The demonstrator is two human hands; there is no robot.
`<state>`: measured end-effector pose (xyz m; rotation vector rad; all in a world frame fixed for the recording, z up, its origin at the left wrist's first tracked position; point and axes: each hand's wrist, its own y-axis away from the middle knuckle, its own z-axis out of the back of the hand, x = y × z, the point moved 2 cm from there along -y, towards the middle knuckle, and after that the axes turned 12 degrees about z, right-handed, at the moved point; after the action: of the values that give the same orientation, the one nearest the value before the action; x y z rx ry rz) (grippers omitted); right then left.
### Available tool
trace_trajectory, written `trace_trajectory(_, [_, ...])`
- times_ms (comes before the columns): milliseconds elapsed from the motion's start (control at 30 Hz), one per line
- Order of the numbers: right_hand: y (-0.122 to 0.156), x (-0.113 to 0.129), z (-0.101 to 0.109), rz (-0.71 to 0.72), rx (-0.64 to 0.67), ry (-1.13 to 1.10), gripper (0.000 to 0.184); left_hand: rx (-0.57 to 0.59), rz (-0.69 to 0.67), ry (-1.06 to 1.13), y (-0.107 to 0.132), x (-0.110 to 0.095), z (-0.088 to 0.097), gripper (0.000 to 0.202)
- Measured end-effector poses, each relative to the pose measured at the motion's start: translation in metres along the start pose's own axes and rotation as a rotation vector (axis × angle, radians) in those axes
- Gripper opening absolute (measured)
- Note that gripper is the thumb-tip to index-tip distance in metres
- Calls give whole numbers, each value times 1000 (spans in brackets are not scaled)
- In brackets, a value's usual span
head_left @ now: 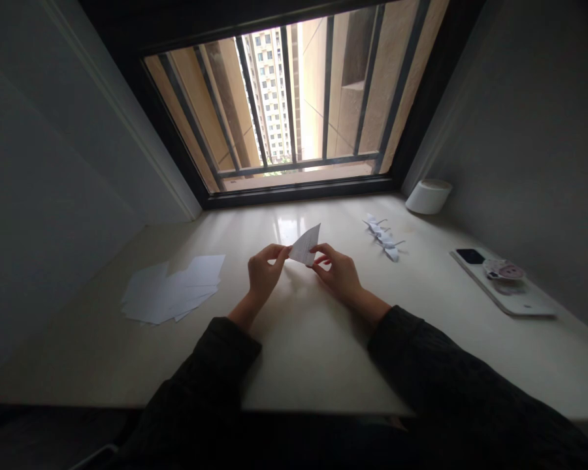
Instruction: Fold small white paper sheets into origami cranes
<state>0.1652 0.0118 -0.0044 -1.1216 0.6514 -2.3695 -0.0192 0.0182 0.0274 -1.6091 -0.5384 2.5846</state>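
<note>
A white sheet of paper [306, 245], folded to a triangle, is held above the pale sill in both hands. My left hand [266, 267] pinches its left corner between thumb and fingers. On the other side my right hand [337, 269] grips the paper's right edge, thumb below and fingers above. To the left lies a loose, overlapping pile of white paper sheets [171, 290]. Several small folded paper cranes [384, 239] sit in a row to the right, beyond my right hand.
A white phone [524, 300] with a round pinkish grip lies on the right of the sill [313, 365]. A white cylinder [429, 197] stands by the right wall. Behind is a dark-framed window [294, 193] with bars outside.
</note>
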Motion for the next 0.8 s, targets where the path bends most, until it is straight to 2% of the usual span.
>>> trace_trajectory(133, [0, 1, -2, 44, 22, 8, 28, 149, 272, 417, -9, 11, -6, 37])
trace_trajectory(233, [0, 0, -1, 78, -1, -3, 25, 243, 420, 519, -11, 15, -9, 41])
trace_trajectory(300, [-1, -1, 1, 74, -43, -38, 22, 266, 471, 520, -13, 17, -8, 42])
trace_trajectory(367, [-2, -4, 2, 48, -88, -88, 20, 220, 476, 487, -16, 21, -4, 43])
trace_trajectory(467, [-3, -8, 3, -11, -132, -168, 19, 73, 405, 391, -23, 31, 5, 43])
trace_trajectory(567, [-4, -9, 2, -42, -124, -238, 19, 24, 316, 281, -29, 40, 11, 41])
trace_trajectory(667, [-5, -11, 1, -53, -109, -317, 21, 37, 286, 236, -32, 45, 12, 40])
trace_trajectory(800, [-7, -18, 2, -89, -117, -370, 30, 97, 313, 220, -32, 48, 9, 40])
